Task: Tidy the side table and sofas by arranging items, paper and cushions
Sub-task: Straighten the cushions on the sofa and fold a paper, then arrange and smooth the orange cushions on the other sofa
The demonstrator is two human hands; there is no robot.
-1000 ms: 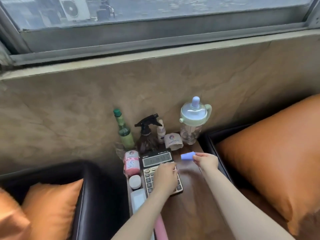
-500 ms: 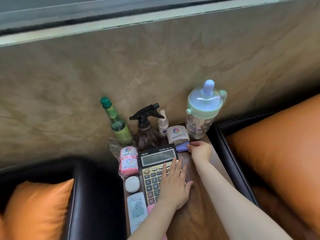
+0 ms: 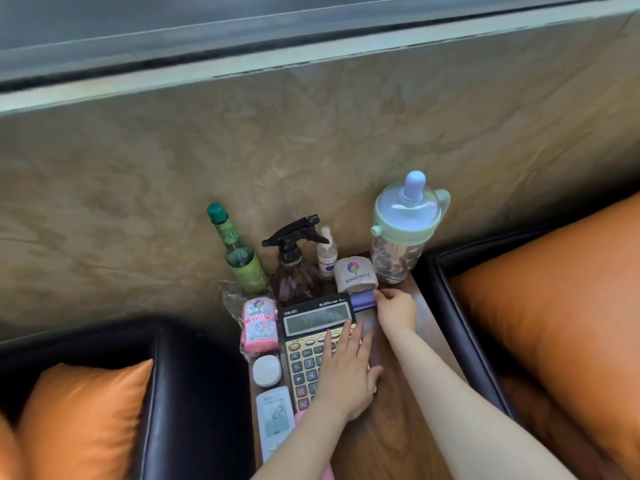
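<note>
Two hands work on the narrow wooden side table (image 3: pixel 391 441). The right hand (image 3: pixel 396 310) pinches a small purple block (image 3: pixel 363 301) between curled fingertips, holding it just beside the calculator's top right corner and touching the front of a beige roll (image 3: pixel 354 274) printed "RONGYAO CC" under a rainbow swirl. The left hand (image 3: pixel 346 370) lies flat on the calculator (image 3: pixel 308 344), fingers straight and slightly spread over the keys, thumb off its right edge. Keys marked "CE", "AC" and "MC" can be read; the small print above the display is too fine to make out.

Left of the calculator lies a pink wrapped roll (image 3: pixel 259 325), also marked "RONGYAO CC", with a white round case (image 3: pixel 267 371) and a white remote (image 3: pixel 276 422) showing "22" in front of it. Against the wall stand a green bottle (image 3: pixel 239 252), a dark spray bottle (image 3: pixel 294 268), a small clear pump bottle (image 3: pixel 326 254) with an unreadable label, and a clear drinking bottle (image 3: pixel 403 233) with a mint lid and lilac spout. Dark sofas flank the table, each holding an orange cushion: left (image 3: pixel 83 420), right (image 3: pixel 561 306).
</note>
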